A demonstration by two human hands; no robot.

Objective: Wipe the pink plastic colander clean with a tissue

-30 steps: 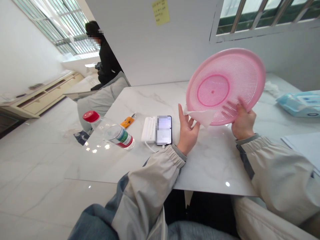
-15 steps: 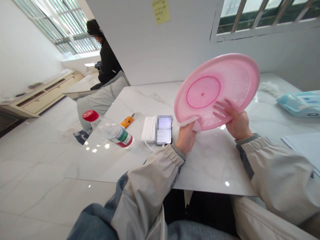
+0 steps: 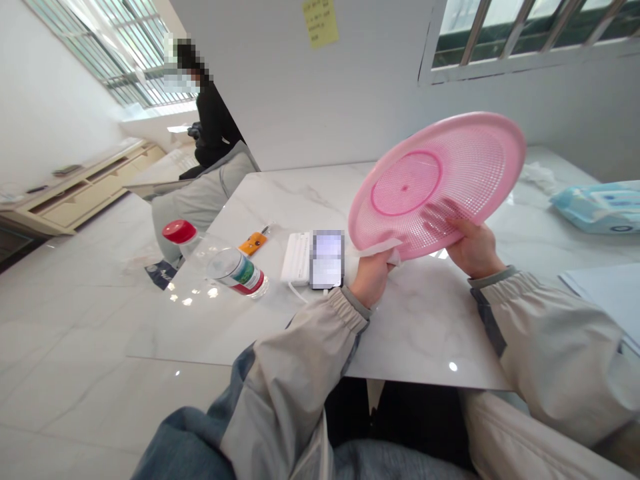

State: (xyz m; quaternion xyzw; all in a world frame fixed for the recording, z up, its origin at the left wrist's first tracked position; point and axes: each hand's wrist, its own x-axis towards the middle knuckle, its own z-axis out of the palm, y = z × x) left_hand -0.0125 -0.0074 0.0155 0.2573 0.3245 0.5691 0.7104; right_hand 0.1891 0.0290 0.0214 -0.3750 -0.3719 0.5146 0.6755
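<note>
A round pink plastic mesh basket (image 3: pixel 465 153) is held tilted above the table, its inside turned toward me. My right hand (image 3: pixel 473 248) grips its lower right rim, thumb in front and fingers behind, showing through the mesh. My left hand (image 3: pixel 373 277) is closed on a white wipe (image 3: pixel 380 248), which lies against the lower left rim of the basket. The left fingertips are partly hidden by the wipe. Left of that hand a phone (image 3: pixel 327 260) with a lit screen lies beside a white power bank (image 3: pixel 297 259).
A clear bottle (image 3: pixel 240 273) with a red cap stands on the left of the marble table (image 3: pixel 410 333), near an orange keychain (image 3: pixel 253 243). Blue wipes packaging (image 3: pixel 597 208), a crumpled tissue (image 3: pixel 537 175) and white paper (image 3: pixel 600 300) lie right. A person (image 3: pixel 215 123) sits beyond.
The basket has tilted a little further and its right side has shifted slightly right. My left hand, with the wipe, has moved slightly along the lower left rim.
</note>
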